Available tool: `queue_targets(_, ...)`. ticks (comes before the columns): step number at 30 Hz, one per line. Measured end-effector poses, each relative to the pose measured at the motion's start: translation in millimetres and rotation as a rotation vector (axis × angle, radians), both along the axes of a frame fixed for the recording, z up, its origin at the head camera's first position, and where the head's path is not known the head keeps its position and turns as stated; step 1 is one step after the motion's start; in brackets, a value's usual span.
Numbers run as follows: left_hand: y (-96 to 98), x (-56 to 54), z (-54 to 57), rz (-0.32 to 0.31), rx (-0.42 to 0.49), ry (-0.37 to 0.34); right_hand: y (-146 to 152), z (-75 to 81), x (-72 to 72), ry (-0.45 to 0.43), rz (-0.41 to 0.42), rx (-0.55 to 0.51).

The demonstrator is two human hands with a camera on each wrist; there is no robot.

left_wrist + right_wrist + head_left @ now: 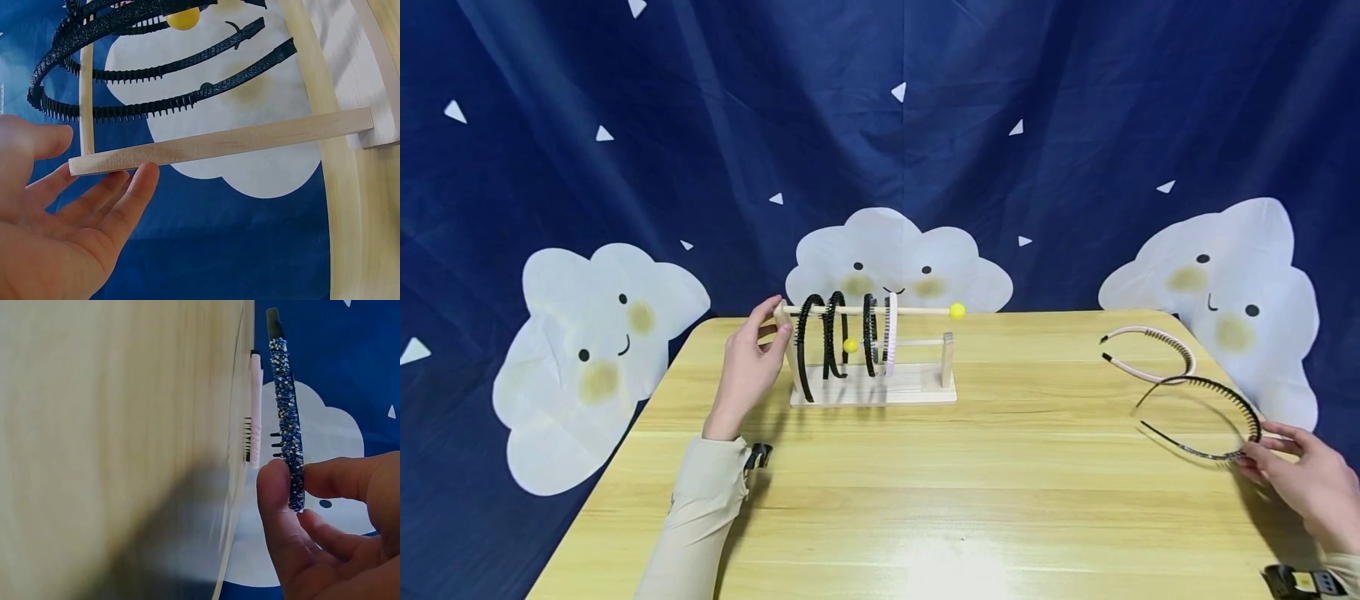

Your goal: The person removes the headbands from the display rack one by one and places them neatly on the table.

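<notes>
A wooden headband rack (917,382) stands on the table, with black headbands (802,350) and a pale pink headband (892,333) hanging on its upper rod. My left hand (747,367) holds the top of the rack's left upright (219,140), thumb on the near side and fingertips along its outer face. At the table's right side my right hand (1303,479) pinches a dark toothed headband (1206,457) between thumb and fingers at its curved middle. Blue and silver glitter covers this headband (286,400) in the right wrist view. Its open ends point left.
Another pink headband (1150,333) lies on the table (1000,483) just behind the held one, near the right edge. Yellow balls cap the upper rod (957,311) and the lower rod (850,345). A dark blue curtain (850,100) with clouds hangs behind the table.
</notes>
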State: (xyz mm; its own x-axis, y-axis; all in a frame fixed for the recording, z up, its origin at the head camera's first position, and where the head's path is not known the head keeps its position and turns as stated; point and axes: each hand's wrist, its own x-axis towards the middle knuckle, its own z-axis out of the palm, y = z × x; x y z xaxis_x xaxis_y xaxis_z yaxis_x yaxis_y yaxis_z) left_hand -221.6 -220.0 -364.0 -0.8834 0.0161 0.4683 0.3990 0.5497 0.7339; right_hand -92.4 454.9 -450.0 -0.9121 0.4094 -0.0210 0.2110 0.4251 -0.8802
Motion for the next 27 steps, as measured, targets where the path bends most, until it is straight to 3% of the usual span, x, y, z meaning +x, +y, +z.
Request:
queue_targets(3,0.1,0.1,0.4,0.001,-0.005,0.000,2.6,-3.7,-1.3,-0.028,0.009,0.044)
queue_targets(10,0.0,-0.5,0.6,-0.007,0.002,-0.002,6.0,-10.2,-5.2,-0.063,0.082,0.018)
queue_targets(16,-1.1,-0.5,0.6,-0.010,0.012,-0.009,4.8,-10.8,-6.9,-0.116,0.097,0.089)
queue_targets(27,-0.3,0.8,0.8,-0.016,0.007,-0.004,8.2,-8.1,-6.6,-0.169,0.119,0.058)
